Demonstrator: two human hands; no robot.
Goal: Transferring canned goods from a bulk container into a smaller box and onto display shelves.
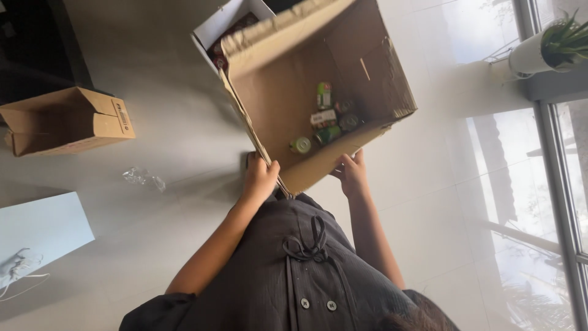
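Note:
A large open cardboard box is held up in front of me, tilted so its inside shows. Several small cans, green and red, lie at its bottom. My left hand grips the box's near left edge. My right hand holds the near right edge from below. My dark buttoned garment fills the bottom of the view.
A white box with red cans stands behind the big box. A smaller open cardboard box lies on the pale floor at left, with crumpled clear plastic and a white bag nearer. A potted plant sits by the window at right.

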